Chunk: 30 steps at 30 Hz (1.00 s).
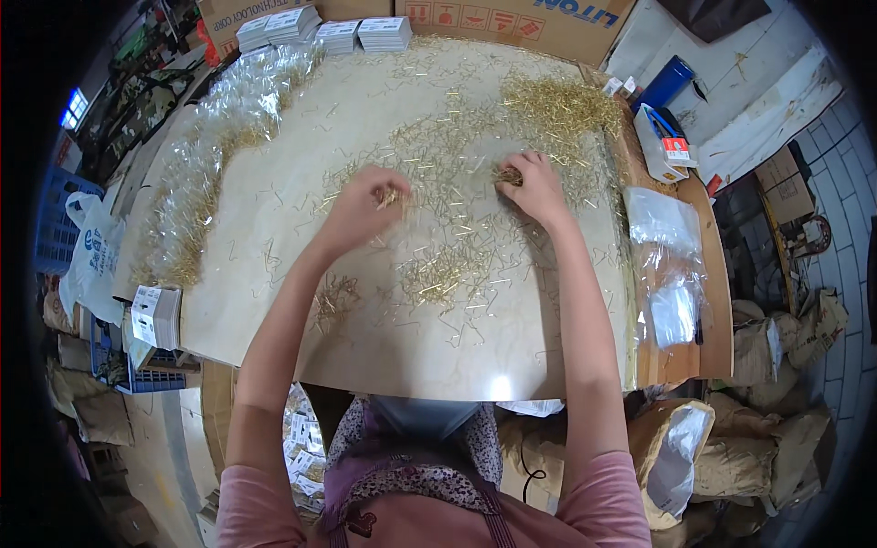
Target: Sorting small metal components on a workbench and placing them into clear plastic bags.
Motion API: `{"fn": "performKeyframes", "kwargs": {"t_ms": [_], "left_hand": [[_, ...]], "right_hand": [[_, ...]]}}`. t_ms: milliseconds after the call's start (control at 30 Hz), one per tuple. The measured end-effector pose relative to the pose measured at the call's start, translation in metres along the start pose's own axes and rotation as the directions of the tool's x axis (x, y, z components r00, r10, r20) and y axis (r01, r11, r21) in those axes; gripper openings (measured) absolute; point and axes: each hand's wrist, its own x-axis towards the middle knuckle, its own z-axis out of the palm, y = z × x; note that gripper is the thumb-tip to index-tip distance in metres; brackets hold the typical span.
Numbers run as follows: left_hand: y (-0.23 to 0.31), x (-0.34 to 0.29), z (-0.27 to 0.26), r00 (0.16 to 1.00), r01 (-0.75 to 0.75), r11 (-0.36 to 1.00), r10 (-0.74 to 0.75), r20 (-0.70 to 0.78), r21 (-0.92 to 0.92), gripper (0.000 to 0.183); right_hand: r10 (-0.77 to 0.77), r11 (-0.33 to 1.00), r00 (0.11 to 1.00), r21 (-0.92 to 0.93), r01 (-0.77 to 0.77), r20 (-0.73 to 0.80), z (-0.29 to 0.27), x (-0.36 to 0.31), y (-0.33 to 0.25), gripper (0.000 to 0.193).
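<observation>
Small brass-coloured wire hooks (434, 274) lie scattered over the pale tabletop (338, 356). My left hand (367, 205), left of the middle, is closed with several hooks showing at its fingertips; it is slightly blurred. To its right, my right hand (534, 187) grips a small bunch of hooks (508, 175) between thumb and fingers. A denser heap of hooks (566, 114) lies beyond my right hand. Near that hand a thin clear plastic bag (489, 151) seems to lie among the hooks, though its outline is faint.
Filled clear bags (215, 155) line the table's left edge. Stacks of white cards (384, 35) stand at the back, another card stack (157, 317) at the left corner. On the right are empty plastic bags (665, 224), a white box (660, 146) and a blue cylinder (670, 80).
</observation>
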Motion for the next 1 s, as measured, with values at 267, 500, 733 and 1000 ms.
{"fn": "performKeyframes", "kwargs": {"t_ms": [267, 500, 733, 1000], "left_hand": [[0.040, 0.049, -0.024, 0.980, 0.145, 0.895, -0.189, -0.065, -0.421, 0.019], [0.050, 0.073, -0.026, 0.971, -0.114, 0.948, 0.043, -0.234, -0.298, 0.028], [0.034, 0.067, -0.009, 0.991, 0.077, 0.915, -0.114, -0.071, -0.397, 0.031], [-0.024, 0.028, 0.025, 0.997, -0.078, 0.962, 0.068, 0.048, 0.261, 0.042]], "right_hand": [[0.027, 0.808, 0.953, 0.568, 0.156, -0.301, -0.061, -0.015, -0.021, 0.012], [0.116, 0.907, 0.761, 0.380, 0.181, -0.639, -0.068, -0.026, 0.000, 0.024], [-0.196, 0.981, 0.977, 0.007, 0.196, 0.083, -0.005, -0.072, -0.014, 0.055], [-0.014, 0.967, 0.993, 0.252, 0.045, -0.121, 0.031, -0.080, -0.069, 0.061]]}}
